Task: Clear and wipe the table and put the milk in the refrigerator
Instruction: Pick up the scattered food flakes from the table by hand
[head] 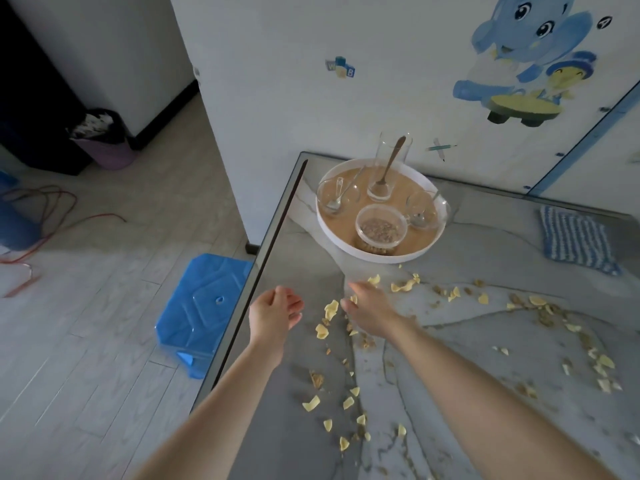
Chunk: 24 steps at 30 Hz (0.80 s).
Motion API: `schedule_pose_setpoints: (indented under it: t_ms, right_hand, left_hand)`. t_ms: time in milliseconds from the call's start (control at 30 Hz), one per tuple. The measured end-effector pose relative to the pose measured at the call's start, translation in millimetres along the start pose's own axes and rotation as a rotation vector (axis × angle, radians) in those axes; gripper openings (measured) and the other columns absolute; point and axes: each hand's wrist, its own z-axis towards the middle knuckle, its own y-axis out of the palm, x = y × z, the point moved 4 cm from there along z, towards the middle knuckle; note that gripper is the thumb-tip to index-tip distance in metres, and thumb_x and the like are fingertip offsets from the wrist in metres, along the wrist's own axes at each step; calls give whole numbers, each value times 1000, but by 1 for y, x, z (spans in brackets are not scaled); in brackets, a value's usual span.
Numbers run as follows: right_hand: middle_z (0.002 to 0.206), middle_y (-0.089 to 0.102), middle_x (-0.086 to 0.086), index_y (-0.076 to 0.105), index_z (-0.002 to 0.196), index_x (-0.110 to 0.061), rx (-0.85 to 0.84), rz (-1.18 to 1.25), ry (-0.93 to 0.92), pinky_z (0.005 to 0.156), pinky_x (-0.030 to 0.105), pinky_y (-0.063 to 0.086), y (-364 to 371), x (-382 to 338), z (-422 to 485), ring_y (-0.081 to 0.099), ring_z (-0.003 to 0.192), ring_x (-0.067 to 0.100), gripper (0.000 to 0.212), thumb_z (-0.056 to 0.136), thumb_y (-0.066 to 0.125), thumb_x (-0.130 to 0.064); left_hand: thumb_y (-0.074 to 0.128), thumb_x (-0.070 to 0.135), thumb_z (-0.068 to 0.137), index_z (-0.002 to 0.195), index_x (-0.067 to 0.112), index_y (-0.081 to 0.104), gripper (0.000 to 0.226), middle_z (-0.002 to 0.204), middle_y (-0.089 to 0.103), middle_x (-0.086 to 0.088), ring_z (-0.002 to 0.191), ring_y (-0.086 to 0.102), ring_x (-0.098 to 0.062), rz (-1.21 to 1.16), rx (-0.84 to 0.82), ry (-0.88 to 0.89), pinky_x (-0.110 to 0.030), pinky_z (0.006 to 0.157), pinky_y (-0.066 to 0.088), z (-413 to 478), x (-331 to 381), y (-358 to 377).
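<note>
Clearing looks barely begun; the left hand (277,311) hangs cupped at the surface (311,258) edge, fingers (294,304) loosely curled, holding nothing; the right hand (369,308) rests on scattered flakes (330,308), grip unclear; the tray (398,259) and cloth (575,240) sit uncleared; no milk is in view.
</note>
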Motion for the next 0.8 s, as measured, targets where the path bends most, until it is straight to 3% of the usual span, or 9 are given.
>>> schedule_pose_setpoints:
  t_ms: [100,233,367,467,533,667,800]
  right_hand:
    - [149,25,14,30,140,-13,-15,-39,41,114,40,16,14,-11,-3,10,142,27,51,94,34,-37]
    - [154,16,12,29,142,-20,-38,-107,-34,115,35,15,28,-26,-15,7,143,26,55,93,41,-42]
    - [143,33,7,47,130,-20,-13,-172,-90,107,35,30,36,-33,-21,24,134,24,43,89,52,-30]
    - [127,46,4,60,118,-16,26,-32,-56,100,30,35,36,-33,-19,40,122,22,31,88,54,-18]
    - [121,50,6,62,112,-12,27,60,-27,94,28,37,33,-30,-21,47,116,23,26,87,53,-13]
    - [118,52,9,62,108,-9,21,25,-67,80,21,34,29,-23,-21,52,110,27,22,88,54,-13]
    - [102,62,8,65,97,-10,106,184,-33,78,25,41,14,-13,-26,57,94,20,18,82,59,-16]
  left_hand:
    - [42,19,96,80,10,60,25,83,64,-8,82,64,-19,-25,-9,-11,-27,75,53,-2,-3,-4]
    - [44,17,96,79,11,61,24,81,64,-7,80,64,-18,-52,-17,-23,-28,76,53,-3,-9,-11]
    - [46,15,94,82,10,61,20,84,65,-9,81,64,-20,-87,-35,-49,-28,75,53,0,-14,-12]
    - [48,14,93,84,10,61,17,85,65,-10,82,64,-21,-108,-40,-75,-28,74,53,2,-16,-13]
    - [47,14,94,87,8,61,16,87,65,-11,83,64,-21,-122,-51,-101,-29,76,53,4,-19,-14]
    - [43,17,96,102,0,57,22,93,64,-13,89,63,-24,-167,-77,-199,-31,80,51,6,-28,-9]
    - [40,22,98,103,-1,55,28,95,63,-14,92,61,-26,-203,-127,-289,-36,87,48,1,-35,-1]
